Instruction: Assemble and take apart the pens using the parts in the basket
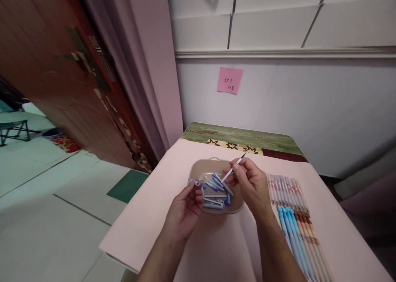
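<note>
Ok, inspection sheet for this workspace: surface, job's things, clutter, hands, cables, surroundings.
Surface: pale-pink-covered table, green strip exposed at the far end.
Job's things: tan bin; at right, rows of pens, including blue pens and brown-topped pens.
Clutter: loose pen parts jumbled in the bin.
Left hand: holds blue tubular part.
Right hand: holds dark-tipped slim white piece.
Cables: nothing seen.
Surroundings: brown door left, pink note on the wall ahead.

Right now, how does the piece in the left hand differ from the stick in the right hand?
Colour: the piece in the left hand is blue-violet, while the stick in the right hand is white with a dark tip.
Shape: the piece shows a short, stubby length; the stick is longer and thinner.
Pose: the piece sits nearly level in view; the stick slants up rightward.
Shared: both are held in the fingers.
</note>
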Demonstrator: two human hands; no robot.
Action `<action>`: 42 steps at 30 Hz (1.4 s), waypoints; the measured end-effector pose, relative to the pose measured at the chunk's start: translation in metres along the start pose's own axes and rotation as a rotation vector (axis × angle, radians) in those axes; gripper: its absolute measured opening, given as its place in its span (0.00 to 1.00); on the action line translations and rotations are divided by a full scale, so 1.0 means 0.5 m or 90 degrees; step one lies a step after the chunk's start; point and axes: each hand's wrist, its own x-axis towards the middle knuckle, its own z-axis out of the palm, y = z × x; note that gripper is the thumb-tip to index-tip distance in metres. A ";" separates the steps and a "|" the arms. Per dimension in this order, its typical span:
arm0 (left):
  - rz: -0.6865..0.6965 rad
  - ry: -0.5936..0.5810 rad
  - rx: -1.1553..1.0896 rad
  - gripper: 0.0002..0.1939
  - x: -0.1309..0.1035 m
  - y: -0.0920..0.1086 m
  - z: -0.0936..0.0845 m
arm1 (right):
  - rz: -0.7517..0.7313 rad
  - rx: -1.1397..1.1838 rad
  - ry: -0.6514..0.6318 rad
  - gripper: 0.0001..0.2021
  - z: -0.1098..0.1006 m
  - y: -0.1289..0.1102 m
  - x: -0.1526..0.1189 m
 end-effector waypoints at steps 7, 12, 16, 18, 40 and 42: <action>0.020 -0.002 -0.014 0.07 -0.008 0.006 0.011 | -0.039 -0.053 0.050 0.13 -0.002 -0.013 -0.005; -0.025 0.054 -0.073 0.07 -0.017 -0.003 0.021 | -0.041 -0.020 0.024 0.12 0.010 -0.030 -0.018; -0.059 0.026 -0.128 0.07 -0.022 0.004 0.023 | -0.061 -0.045 0.031 0.12 0.017 -0.040 -0.028; -0.077 0.011 -0.137 0.06 -0.024 0.005 0.023 | -0.077 -0.056 0.028 0.13 0.021 -0.043 -0.033; -0.058 -0.101 -0.115 0.07 -0.036 -0.004 0.016 | -0.221 -0.188 -0.029 0.09 0.033 -0.060 -0.062; -0.026 -0.100 -0.095 0.06 -0.032 0.001 0.012 | -0.231 -0.207 0.006 0.08 0.023 -0.060 -0.057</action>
